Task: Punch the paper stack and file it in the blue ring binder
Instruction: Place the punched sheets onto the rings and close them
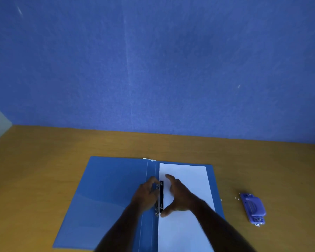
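Observation:
The blue ring binder (105, 193) lies open flat on the wooden desk. A white paper stack (187, 177) lies on its right half, its left edge at the black ring mechanism (161, 195). My left hand (145, 193) rests on the spine with its fingers curled at the upper metal ring. My right hand (178, 195) lies spread on the paper, thumb near the lower ring and fingers by the upper one. Whether the sheets sit on the rings is hidden by my hands.
A purple hole punch (253, 208) lies on the desk (44, 160) right of the binder, with small paper bits scattered near it. A blue partition wall (153, 60) rises along the desk's far edge.

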`<state>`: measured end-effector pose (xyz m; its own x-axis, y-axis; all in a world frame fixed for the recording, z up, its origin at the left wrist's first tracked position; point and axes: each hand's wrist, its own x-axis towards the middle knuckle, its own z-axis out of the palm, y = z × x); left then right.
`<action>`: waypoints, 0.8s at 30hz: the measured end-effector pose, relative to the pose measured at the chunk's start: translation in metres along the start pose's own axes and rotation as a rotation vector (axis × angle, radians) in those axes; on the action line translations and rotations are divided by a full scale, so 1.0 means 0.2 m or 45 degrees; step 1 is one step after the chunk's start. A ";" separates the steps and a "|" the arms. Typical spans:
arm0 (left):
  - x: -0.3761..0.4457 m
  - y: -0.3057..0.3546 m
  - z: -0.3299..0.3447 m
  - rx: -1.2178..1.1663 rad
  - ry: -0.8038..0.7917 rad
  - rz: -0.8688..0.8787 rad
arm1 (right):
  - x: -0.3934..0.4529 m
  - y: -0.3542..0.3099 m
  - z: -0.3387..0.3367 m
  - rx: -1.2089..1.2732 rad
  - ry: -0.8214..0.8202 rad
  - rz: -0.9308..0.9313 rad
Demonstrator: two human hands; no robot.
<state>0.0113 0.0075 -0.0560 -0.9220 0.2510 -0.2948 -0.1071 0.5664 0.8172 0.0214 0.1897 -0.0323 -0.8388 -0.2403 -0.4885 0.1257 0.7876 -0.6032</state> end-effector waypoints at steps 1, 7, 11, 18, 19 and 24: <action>0.00 0.01 -0.01 -0.044 -0.001 -0.004 | -0.01 0.01 0.00 0.049 0.017 -0.005; -0.03 0.04 0.00 -0.141 0.122 0.012 | -0.09 0.12 -0.01 0.406 0.375 0.106; -0.03 0.01 0.02 -0.040 0.268 0.127 | -0.18 0.23 -0.05 0.357 0.596 0.103; -0.09 -0.07 -0.01 0.053 0.124 0.379 | -0.27 0.24 -0.03 -0.120 0.291 -0.057; -0.10 -0.07 -0.03 0.100 0.055 0.359 | -0.26 0.22 -0.01 -0.180 0.258 -0.088; -0.11 -0.05 -0.06 0.396 -0.163 0.282 | -0.18 0.02 0.01 -0.327 0.191 -0.217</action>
<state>0.0290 -0.0138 -0.0515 -0.8541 0.4784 -0.2041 0.2246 0.6931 0.6850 0.0538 0.2011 -0.0186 -0.9072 -0.3100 -0.2845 -0.1449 0.8650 -0.4804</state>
